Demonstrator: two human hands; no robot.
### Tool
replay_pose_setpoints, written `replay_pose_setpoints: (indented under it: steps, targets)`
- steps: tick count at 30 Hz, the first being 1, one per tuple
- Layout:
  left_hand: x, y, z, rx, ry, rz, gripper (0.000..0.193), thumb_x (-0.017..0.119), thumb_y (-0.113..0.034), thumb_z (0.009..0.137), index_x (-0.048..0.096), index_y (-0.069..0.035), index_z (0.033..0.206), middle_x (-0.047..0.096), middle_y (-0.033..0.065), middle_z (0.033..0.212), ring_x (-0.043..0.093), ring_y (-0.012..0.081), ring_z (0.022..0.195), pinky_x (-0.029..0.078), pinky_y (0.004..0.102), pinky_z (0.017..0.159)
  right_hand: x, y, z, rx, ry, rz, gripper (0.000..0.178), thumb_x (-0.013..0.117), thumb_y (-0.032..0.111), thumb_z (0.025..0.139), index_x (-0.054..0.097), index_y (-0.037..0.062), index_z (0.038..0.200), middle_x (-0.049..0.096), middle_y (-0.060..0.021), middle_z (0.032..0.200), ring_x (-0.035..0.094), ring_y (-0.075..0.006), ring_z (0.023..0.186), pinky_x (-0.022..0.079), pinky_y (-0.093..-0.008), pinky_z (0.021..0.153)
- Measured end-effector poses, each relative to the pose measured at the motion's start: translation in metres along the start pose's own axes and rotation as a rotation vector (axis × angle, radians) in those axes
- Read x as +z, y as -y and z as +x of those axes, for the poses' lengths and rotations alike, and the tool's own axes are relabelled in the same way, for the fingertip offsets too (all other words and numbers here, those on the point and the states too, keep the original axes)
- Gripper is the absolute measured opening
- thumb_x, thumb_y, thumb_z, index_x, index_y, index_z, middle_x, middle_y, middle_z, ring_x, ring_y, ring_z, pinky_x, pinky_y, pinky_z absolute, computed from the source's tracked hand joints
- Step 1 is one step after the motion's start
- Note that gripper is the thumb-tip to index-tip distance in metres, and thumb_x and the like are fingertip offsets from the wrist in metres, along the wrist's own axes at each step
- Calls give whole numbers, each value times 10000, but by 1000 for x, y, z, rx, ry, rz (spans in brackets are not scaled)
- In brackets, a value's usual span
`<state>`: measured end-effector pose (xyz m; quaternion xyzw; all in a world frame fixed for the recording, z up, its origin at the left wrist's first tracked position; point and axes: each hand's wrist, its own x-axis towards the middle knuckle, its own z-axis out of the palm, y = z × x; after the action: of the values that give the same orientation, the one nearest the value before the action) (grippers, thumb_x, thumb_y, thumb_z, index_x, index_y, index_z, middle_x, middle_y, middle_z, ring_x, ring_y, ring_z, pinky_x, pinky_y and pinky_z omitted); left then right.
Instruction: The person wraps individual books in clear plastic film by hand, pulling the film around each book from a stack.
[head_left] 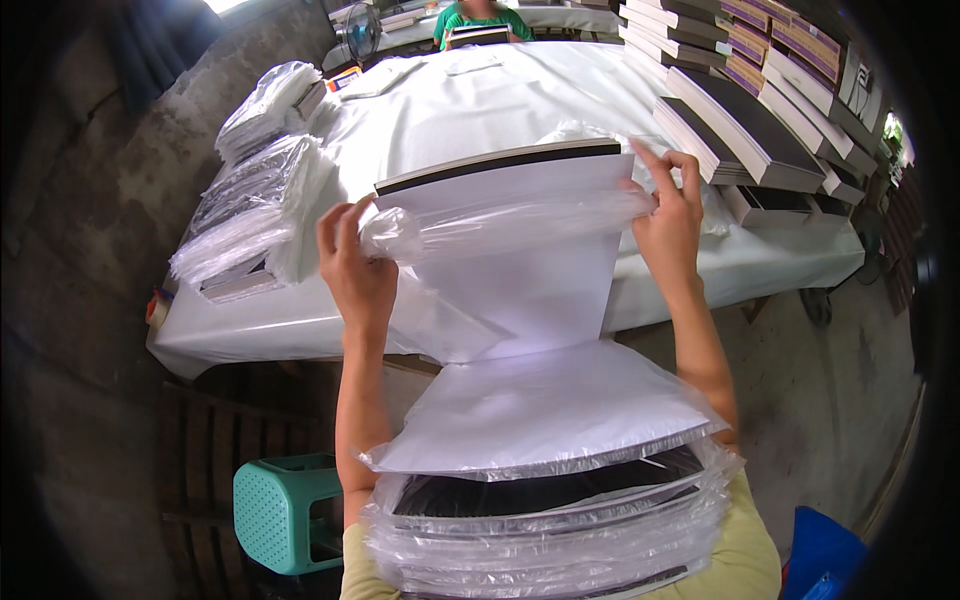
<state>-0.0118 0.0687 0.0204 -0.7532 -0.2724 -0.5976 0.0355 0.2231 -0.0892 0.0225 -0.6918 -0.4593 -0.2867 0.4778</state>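
Observation:
A white panel [520,290] stands up in front of me, with a dark, layered board edge [500,165] along its top. A clear plastic bag [520,222] is bunched in a band across the panel's upper part. My left hand [358,270] pinches the bag's gathered left end beside the board's corner. At the other end, my right hand [668,215] grips the plastic between thumb and fingers, some fingers raised. Below, close to my body, lies a stack of plastic-wrapped boards [550,510] with a white-faced one [550,410] on top.
Wrapped packs [255,200] are piled at the table's left. Black-and-white boards [745,125] and brown cartons [775,45] are stacked at the right. A person [482,25] in green sits across the white-covered table [250,325]. A green stool [285,510] stands lower left.

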Motion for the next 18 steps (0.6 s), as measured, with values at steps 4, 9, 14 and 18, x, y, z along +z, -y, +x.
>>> replay_pose_setpoints:
  steps: [4, 9, 14, 18]
  targets:
    - [-20, 7, -6, -156, 121, -267, 310, 468, 123, 578, 579, -23, 828, 580, 77, 715, 559, 185, 668, 422, 255, 628, -8, -3, -2, -58, -71, 103, 411, 542, -147, 580, 593, 73, 924, 488, -57, 825, 522, -175, 637, 419, -291, 543]
    - [-57, 37, 2, -821, 723, -973, 253, 615, -51, 610, 560, 26, 845, 533, 26, 731, 524, 129, 662, 402, 223, 611, -51, -5, 4, 236, 423, 566, 207, 530, -90, 631, 563, 11, 808, 544, -29, 679, 503, -76, 622, 380, -192, 538]
    - [-41, 38, -30, -1261, 1048, -1076, 351, 595, -11, 705, 509, 31, 1042, 573, 151, 1017, 548, 175, 942, 434, 286, 827, -74, -3, -17, 908, 786, 1453, 309, 629, 77, 709, 518, -7, 985, 569, -71, 921, 528, -100, 721, 410, -206, 644]
    - [-11, 49, -84, -1070, 1143, -1046, 314, 688, -77, 697, 540, -57, 973, 545, 1, 816, 519, 98, 767, 420, 229, 679, -56, -63, -76, 1191, 757, 1545, 467, 626, 85, 731, 428, 32, 1151, 546, -91, 1012, 548, -147, 806, 453, -278, 735]
